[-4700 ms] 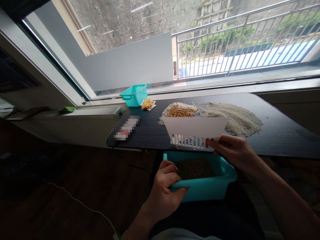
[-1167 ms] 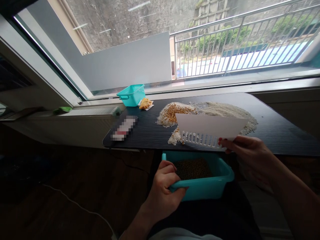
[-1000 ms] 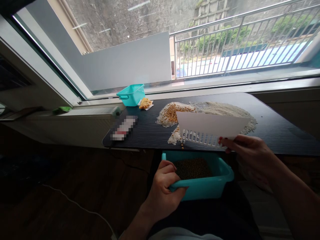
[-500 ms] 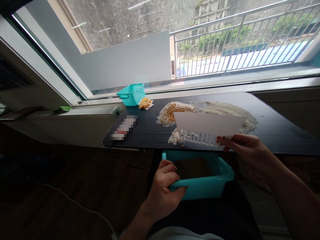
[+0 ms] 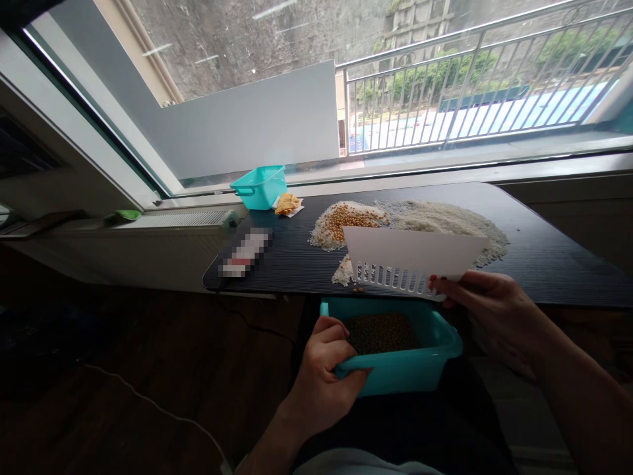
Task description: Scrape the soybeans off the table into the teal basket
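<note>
My left hand (image 5: 330, 359) grips the near left rim of a teal plastic bin (image 5: 403, 375) below the table's front edge. Brown soybean-like beans (image 5: 383, 332) cover the bin's bottom. In my right hand (image 5: 487, 293) is a white slotted card (image 5: 415, 251), pinched at its lower right corner and tilted over the table edge. Its row of slots lies along the lower side. Behind it are a pile of white rice topped with golden beans (image 5: 352, 221) and a wider rice pile (image 5: 440, 218), both partly hidden by the card. A few beans lie at the table edge.
The dark table (image 5: 291, 264) stands against a window. At its back left are a second teal bin (image 5: 262, 188) and some yellow snack-like pieces on white paper (image 5: 287, 204). A blurred-out item (image 5: 246, 253) lies at the left end. A white cable (image 5: 148, 399) crosses the floor.
My right hand and the slotted card have moved slightly down, toward the bin. Two beans now show at the table edge where one was. My left hand stays on the rim.
</note>
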Demonstrator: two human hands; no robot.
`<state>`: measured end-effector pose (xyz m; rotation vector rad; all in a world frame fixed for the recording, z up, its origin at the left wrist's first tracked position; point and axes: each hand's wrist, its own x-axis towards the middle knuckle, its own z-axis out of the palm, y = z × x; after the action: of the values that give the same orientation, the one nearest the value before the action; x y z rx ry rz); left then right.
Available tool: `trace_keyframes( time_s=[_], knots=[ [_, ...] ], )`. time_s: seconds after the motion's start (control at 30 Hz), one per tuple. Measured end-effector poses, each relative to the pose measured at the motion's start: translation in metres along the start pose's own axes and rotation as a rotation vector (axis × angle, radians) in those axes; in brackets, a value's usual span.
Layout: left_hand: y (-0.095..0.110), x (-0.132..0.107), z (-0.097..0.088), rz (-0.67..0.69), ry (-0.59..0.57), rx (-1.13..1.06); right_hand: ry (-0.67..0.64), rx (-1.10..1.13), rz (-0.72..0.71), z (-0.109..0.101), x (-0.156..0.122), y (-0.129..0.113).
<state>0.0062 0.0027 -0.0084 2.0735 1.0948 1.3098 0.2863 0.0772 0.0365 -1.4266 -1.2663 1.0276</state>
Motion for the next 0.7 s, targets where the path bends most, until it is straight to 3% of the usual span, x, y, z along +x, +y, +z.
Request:
trace_keyframes(
  time_s=[0.4, 0.5, 0.7],
  knots=[
    [0.000, 0.000, 0.001, 0.003, 0.012, -0.003, -0.050, -0.017, 0.000, 0.000, -0.006, 0.004],
    [0.000, 0.000, 0.001, 0.003, 0.007, 0.002, -0.021, -0.002, -0.026, 0.009, -0.009, 0.003],
    [0.000, -0.001, 0.001, -0.019, 0.007, 0.004, -0.085, -0.047, -0.130, 0.037, -0.010, 0.008]
  ],
)
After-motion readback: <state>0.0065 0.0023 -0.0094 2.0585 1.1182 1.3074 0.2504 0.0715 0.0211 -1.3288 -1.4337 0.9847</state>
